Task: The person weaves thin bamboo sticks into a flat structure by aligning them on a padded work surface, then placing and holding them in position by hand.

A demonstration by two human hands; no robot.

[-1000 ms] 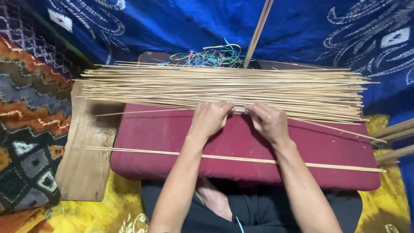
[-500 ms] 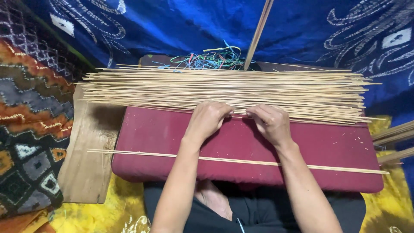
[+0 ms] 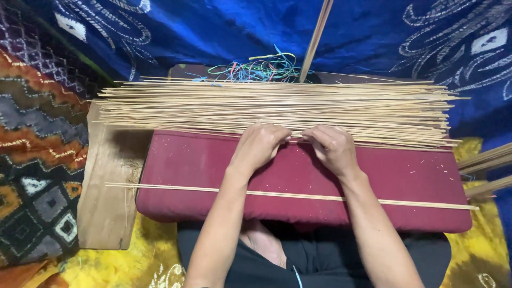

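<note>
A wide pile of thin pale bamboo sticks [image 3: 213,106] lies crosswise along the far edge of a dark red cushion [image 3: 416,176] on my lap. My left hand [image 3: 260,145] and my right hand [image 3: 334,148] rest side by side at the pile's near edge, fingers curled onto the nearest sticks. Whether they pinch one stick cannot be made out. A single long thin stick [image 3: 160,187] lies alone across the cushion under my forearms.
A wooden board [image 3: 109,202] sticks out to the left under the cushion. A tangle of coloured strings [image 3: 261,68] lies behind the pile. A thicker stick [image 3: 316,37] stands slanted at the back. More sticks [image 3: 488,160] poke in at the right. Patterned cloths surround everything.
Both hands stay at the pile's near edge, with only slight finger movement. The view has shifted a little.
</note>
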